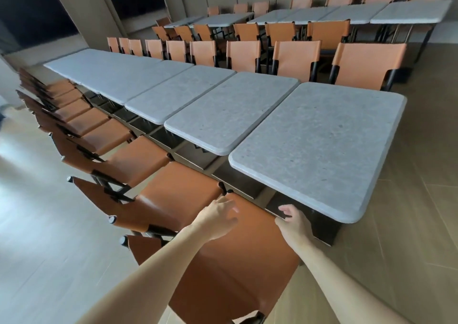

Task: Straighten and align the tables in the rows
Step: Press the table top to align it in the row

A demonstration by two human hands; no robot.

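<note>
Two hands reach forward over the chair seat (238,261). Nearest bench (319,147) lies ahead-right, long axis running away; right hand (293,223) nearer, fingers loosely curled, left hand (218,216) relaxed, both holding nothing.

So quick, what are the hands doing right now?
Left hand: open, fingers relaxed above the nearest chair seat, holding nothing.
Right hand: on the seat's front edge; grip cannot be told.

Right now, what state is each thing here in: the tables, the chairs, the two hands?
Nearest table: top bare, its near edge set forward of the next table's, so not in line.
Next table: top bare, close beside its neighbours.
Nearest chair: tucked against the nearest table.
Left hand: fingers relaxed, over the chair seat.
Right hand: at the seat's front edge, fingers loosely curled.
</note>
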